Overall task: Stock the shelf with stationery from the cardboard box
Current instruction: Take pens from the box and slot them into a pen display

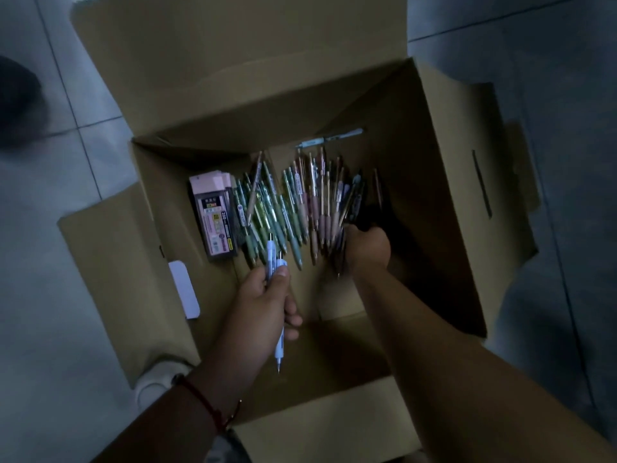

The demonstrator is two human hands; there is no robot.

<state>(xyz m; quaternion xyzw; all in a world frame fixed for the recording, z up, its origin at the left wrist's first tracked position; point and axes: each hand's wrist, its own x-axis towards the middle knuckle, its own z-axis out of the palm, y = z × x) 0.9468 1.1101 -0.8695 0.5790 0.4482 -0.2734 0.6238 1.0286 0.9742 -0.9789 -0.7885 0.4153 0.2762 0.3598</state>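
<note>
Looking down into an open cardboard box [444, 182], plain brown, flaps folded outward, standing on grey tiled floor [43, 262].

Nearest: both forearms reaching in from the bottom edge, cut off by the frame. Wearing a thin red cord bracelet [203, 401] on the left wrist. Pale rounded shape below the left arm, beside the box; not identifiable.

Left hand [263, 302] curling closed around light blue pens [278, 332], slim smooth plastic barrels, tips pointing toward the camera, clicker ends sticking out above the thumb. Count unclear, at least two. Hovering over the near part of the box floor.

Right hand [367, 248] reaching deeper, knuckles up, fingers hidden underneath in shadow. Touching the right end of the pen pile; grasping or not, impossible to tell.

Pen pile [293, 208] lying loose on the box bottom, fanned out, green barrels on the left grading to pink and brown, then dark ones fading into shadow on the right.

Flat rectangular packet [213, 218], pink and dark with printed label, lying just left of the pile; text unreadable.

Farther: one pale grey pen [330, 139] lying crosswise against the far wall.

Dim lighting, overall blurring. White card [183, 289] leaning on the left wall's outer side.
</note>
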